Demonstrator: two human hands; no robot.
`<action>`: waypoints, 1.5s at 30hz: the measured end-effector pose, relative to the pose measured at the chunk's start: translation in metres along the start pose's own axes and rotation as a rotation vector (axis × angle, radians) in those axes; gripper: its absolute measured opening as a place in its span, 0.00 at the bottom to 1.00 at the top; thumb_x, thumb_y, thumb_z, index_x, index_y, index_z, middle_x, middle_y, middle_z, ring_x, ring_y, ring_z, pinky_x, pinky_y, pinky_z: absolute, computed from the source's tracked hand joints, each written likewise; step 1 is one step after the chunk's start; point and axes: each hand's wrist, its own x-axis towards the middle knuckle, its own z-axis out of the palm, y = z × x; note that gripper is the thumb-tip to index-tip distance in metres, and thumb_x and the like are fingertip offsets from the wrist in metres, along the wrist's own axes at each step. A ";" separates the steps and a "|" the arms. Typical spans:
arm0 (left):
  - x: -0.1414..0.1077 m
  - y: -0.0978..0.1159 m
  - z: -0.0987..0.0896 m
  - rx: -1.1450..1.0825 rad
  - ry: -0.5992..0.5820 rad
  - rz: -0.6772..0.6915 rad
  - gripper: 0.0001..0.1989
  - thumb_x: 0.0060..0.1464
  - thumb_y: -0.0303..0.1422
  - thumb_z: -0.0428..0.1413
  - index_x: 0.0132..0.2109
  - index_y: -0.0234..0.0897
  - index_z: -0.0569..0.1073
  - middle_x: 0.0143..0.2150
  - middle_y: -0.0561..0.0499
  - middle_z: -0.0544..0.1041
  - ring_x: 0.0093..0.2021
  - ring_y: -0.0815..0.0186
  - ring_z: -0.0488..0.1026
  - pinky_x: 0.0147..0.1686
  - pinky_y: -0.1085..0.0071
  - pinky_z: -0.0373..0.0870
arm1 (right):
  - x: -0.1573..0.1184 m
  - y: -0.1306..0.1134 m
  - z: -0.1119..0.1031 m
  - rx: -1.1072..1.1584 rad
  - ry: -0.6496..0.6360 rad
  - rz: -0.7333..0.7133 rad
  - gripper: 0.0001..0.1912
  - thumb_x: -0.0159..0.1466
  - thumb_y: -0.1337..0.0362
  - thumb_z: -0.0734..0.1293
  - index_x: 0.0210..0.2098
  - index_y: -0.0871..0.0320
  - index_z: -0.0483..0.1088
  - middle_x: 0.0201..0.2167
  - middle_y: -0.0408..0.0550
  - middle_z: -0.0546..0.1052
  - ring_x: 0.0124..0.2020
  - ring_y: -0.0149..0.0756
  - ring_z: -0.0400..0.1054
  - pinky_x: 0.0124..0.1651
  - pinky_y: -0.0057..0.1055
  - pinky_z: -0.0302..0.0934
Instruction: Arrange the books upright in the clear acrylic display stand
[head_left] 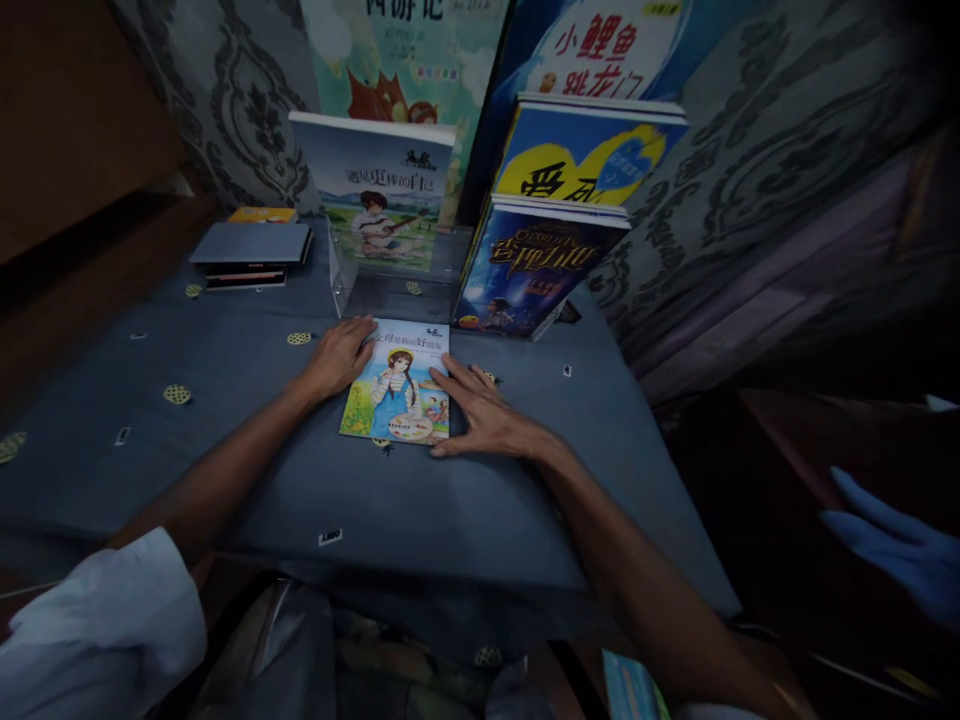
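A thin book [397, 385] with a girl in a blue dress and a yellow hat on its cover lies flat on the cloth-covered table [247, 450]. At its upper left edge rests my left hand [341, 358], fingers together and touching the cover's corner. My right hand [487, 412] lies along the book's right edge, thumb and fingers spread. Just behind the book stands a clear acrylic rack [390, 292] bearing a book with a guitar player [382, 200]. Right of it, a dark blue book [532, 270] leans in front of a blue and yellow book [585, 155].
Taller picture books [405, 60] stand at the back against patterned fabric. A small stack of books [251, 245] lies at the back left. Something pale blue [900, 540] shows at the far right, beyond the table's edge.
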 end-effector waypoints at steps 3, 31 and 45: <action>0.000 0.000 -0.001 -0.006 -0.024 -0.010 0.22 0.65 0.35 0.45 0.61 0.31 0.71 0.65 0.39 0.71 0.66 0.55 0.68 0.67 0.52 0.61 | -0.001 -0.001 -0.001 -0.006 -0.003 0.010 0.66 0.51 0.28 0.69 0.75 0.54 0.41 0.77 0.58 0.36 0.76 0.60 0.30 0.74 0.60 0.27; -0.001 -0.001 -0.001 -0.016 -0.028 0.024 0.22 0.66 0.34 0.45 0.61 0.32 0.71 0.65 0.39 0.72 0.65 0.53 0.68 0.67 0.52 0.63 | -0.002 0.001 0.001 -0.005 0.042 -0.016 0.64 0.52 0.28 0.69 0.75 0.53 0.42 0.77 0.56 0.40 0.76 0.59 0.32 0.74 0.60 0.28; 0.006 0.008 -0.008 0.139 -0.058 0.056 0.21 0.64 0.32 0.45 0.59 0.33 0.73 0.61 0.38 0.74 0.60 0.51 0.71 0.61 0.51 0.67 | -0.003 -0.006 -0.005 0.017 0.006 -0.010 0.65 0.51 0.28 0.69 0.75 0.56 0.44 0.76 0.59 0.40 0.76 0.57 0.31 0.75 0.56 0.28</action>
